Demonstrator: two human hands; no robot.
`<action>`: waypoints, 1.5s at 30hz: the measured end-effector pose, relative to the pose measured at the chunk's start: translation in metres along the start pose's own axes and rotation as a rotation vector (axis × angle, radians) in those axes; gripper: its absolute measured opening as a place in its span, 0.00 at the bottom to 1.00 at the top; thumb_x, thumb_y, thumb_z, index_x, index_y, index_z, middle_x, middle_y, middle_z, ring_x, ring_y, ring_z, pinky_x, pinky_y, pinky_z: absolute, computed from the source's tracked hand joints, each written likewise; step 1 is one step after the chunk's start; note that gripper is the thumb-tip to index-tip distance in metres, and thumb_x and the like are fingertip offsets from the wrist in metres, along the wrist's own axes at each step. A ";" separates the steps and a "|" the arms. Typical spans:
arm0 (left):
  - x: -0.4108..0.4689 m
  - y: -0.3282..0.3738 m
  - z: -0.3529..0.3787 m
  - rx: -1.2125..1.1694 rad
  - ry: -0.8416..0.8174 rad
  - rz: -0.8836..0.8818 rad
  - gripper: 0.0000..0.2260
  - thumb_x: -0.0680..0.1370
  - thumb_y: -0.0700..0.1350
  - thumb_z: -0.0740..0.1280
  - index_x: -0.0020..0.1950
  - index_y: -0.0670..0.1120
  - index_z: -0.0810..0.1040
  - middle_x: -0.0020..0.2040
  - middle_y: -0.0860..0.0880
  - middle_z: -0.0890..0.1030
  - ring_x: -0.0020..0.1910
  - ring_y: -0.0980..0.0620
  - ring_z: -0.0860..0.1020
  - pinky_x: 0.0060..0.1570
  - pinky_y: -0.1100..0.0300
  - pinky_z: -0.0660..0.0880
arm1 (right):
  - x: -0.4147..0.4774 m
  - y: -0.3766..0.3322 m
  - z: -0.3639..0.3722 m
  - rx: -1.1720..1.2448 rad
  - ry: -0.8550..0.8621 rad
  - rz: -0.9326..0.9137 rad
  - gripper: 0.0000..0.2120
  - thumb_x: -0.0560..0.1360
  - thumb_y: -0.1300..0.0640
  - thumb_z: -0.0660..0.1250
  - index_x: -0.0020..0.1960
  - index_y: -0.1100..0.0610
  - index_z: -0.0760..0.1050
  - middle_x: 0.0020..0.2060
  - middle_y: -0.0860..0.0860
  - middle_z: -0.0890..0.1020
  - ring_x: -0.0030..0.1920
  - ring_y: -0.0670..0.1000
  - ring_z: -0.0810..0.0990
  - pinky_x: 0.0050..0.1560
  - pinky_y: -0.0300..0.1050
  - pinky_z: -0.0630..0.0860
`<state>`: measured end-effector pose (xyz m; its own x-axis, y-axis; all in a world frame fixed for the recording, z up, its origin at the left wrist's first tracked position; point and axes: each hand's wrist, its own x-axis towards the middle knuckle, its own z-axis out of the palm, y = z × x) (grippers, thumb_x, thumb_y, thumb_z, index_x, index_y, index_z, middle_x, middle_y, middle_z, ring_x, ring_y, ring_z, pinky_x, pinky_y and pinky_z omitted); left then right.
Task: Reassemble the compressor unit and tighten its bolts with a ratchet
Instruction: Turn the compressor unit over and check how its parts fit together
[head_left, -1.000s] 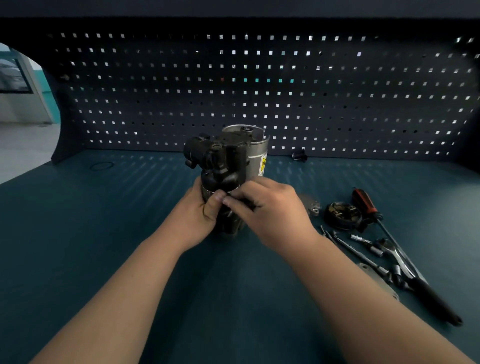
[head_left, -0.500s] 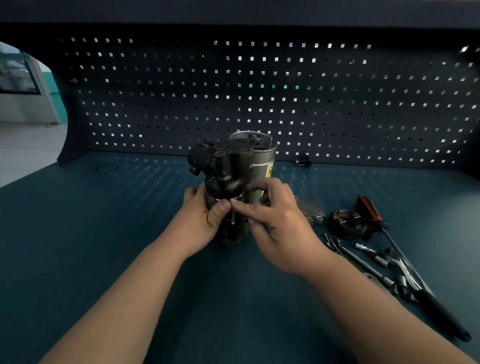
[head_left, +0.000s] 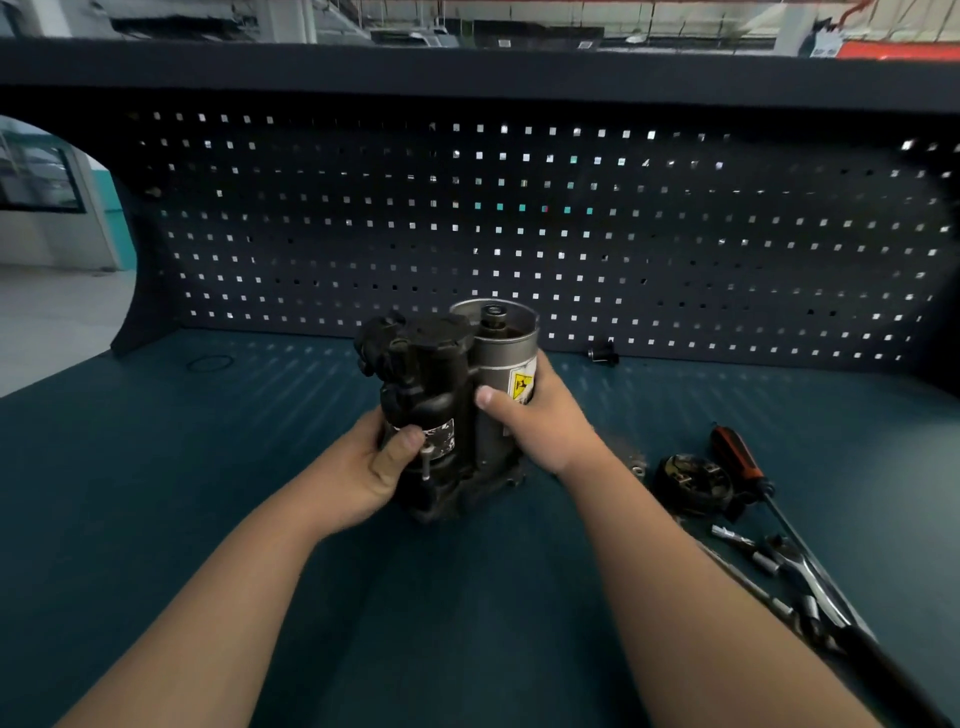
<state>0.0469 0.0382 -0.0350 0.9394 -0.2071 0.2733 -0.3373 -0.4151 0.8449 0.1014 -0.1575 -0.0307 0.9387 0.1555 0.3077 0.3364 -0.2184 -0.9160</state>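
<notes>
Fingers of the left hand (head_left: 371, 467) and right hand (head_left: 545, 421) are curled round the black-and-silver cylindrical metal compressor unit (head_left: 447, 374), held upright on the teal workbench (head_left: 467, 597); what seems a loose silver bolt (head_left: 426, 462) could be shaken out if it is tilted

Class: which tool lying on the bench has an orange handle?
The screwdriver, farthest back; the ratchet nearer has a black handle.

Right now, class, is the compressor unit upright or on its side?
Upright: the compressor unit has its silver cylinder pointing up and base down, left hand and right hand gripping it.
</notes>
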 end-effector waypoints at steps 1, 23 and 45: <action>0.000 0.000 -0.002 -0.019 -0.007 -0.021 0.32 0.56 0.81 0.56 0.55 0.68 0.66 0.49 0.75 0.75 0.48 0.82 0.69 0.42 0.84 0.64 | -0.002 0.000 0.002 -0.017 0.045 -0.018 0.27 0.59 0.37 0.71 0.56 0.40 0.69 0.45 0.38 0.81 0.45 0.35 0.80 0.40 0.29 0.74; 0.009 0.003 0.023 -0.166 0.207 0.011 0.10 0.78 0.53 0.62 0.46 0.70 0.79 0.48 0.68 0.81 0.49 0.71 0.77 0.42 0.81 0.67 | -0.004 -0.023 -0.028 -0.248 0.246 0.043 0.29 0.55 0.29 0.68 0.50 0.44 0.71 0.41 0.40 0.81 0.43 0.41 0.79 0.40 0.41 0.73; -0.007 -0.009 0.016 -0.026 0.267 0.133 0.08 0.68 0.41 0.76 0.35 0.55 0.82 0.52 0.72 0.75 0.53 0.68 0.76 0.49 0.77 0.69 | -0.022 -0.019 -0.026 -0.330 0.241 0.046 0.33 0.52 0.28 0.66 0.53 0.41 0.67 0.51 0.44 0.79 0.49 0.47 0.78 0.49 0.49 0.76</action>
<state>0.0427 0.0293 -0.0522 0.8710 -0.0160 0.4910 -0.4602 -0.3762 0.8042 0.0767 -0.1819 -0.0130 0.9309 -0.0831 0.3556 0.2628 -0.5235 -0.8104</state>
